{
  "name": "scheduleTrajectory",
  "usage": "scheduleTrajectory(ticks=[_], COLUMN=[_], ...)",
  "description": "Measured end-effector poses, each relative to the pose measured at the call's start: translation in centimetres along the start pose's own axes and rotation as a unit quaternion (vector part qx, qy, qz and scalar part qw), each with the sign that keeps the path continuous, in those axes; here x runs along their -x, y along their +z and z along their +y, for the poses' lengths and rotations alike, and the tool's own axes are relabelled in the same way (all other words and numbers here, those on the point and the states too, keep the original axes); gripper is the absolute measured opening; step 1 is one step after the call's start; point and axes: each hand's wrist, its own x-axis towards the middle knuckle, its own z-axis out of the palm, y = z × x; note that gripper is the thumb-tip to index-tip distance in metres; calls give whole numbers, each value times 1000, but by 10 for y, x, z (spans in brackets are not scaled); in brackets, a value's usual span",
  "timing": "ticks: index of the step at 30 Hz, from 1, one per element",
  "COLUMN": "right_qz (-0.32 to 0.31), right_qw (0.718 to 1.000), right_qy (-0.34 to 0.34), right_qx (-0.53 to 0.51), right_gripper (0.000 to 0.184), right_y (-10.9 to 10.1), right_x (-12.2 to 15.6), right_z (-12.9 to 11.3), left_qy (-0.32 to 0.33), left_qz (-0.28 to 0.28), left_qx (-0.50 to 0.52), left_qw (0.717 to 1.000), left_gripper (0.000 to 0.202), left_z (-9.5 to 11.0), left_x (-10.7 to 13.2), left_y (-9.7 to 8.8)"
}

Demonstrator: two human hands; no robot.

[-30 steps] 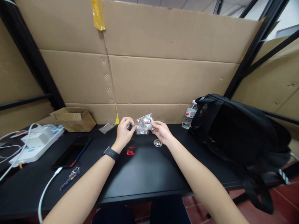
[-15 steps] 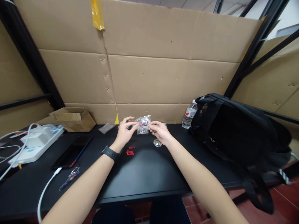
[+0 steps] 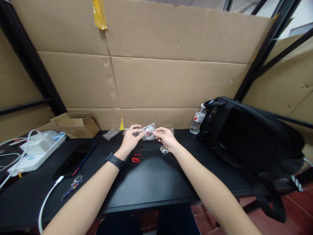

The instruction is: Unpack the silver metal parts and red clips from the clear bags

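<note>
Between my hands is a clear plastic bag [image 3: 149,130] with a shiny round metal piece and something red inside. My left hand [image 3: 132,137], a dark watch on its wrist, pinches the bag's left side. On the bag's right edge, the thumb and fingers of my right hand [image 3: 166,138] are closed. A shiny metal disc [image 3: 164,149] lies on the black table just below my right hand. Several small red loops [image 3: 135,160] rest on the table below my left hand. Another clear packet [image 3: 111,134] lies left of it. More clear plastic is partly hidden behind my hands.
At the left are an open brown paper bag [image 3: 74,125], a white power strip [image 3: 36,153] with cables, a black tablet [image 3: 74,159] and a keychain [image 3: 72,187]. A water bottle [image 3: 198,120] and a black backpack [image 3: 251,140] stand right. Cardboard [image 3: 156,81] walls the back.
The plastic bag has tilted and sits slightly lower between my hands, its left side closer to my left fingers. Both hands remain on it in nearly the same place.
</note>
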Motion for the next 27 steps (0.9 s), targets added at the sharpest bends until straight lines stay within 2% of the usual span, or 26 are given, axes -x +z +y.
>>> scheduleTrajectory(ticks=[3,7,10,13,17,23,25,27], right_qz=[13,110,165,182,176,125,104,82], right_qw=[999,993,986,983,983,987,988,987], right_qy=[-9,-24,-24,-23,-28,-35,-50,-72], right_qx=[31,19,13,24,41,92,104,121], right_gripper=[34,33,32,31,32,28,28,28], right_y=[-1,-12,-25,-35,-37,-26,-23,-22], right_x=[-2,-9,-15,-18,-18,-12,-12,-12], right_z=[1,-2,-4,-4,-4,-8,-6,-3], left_qy=[-15,-57,-92,-116,-140,-136,-130,-102], left_qz=[10,27,4,-25,-45,-61,-50,-58], left_qx=[-15,-42,-110,-184,-285,-390,-354,-228], left_qw=[1000,997,990,976,947,909,925,967], left_gripper=[23,28,28,25,24,32,34,41], left_z=[-3,-18,-37,-54,-60,-47,-41,-34], left_x=[-1,-4,-5,-5,-3,2,0,-2], left_y=[0,-2,-9,-17,-25,-26,-23,-20])
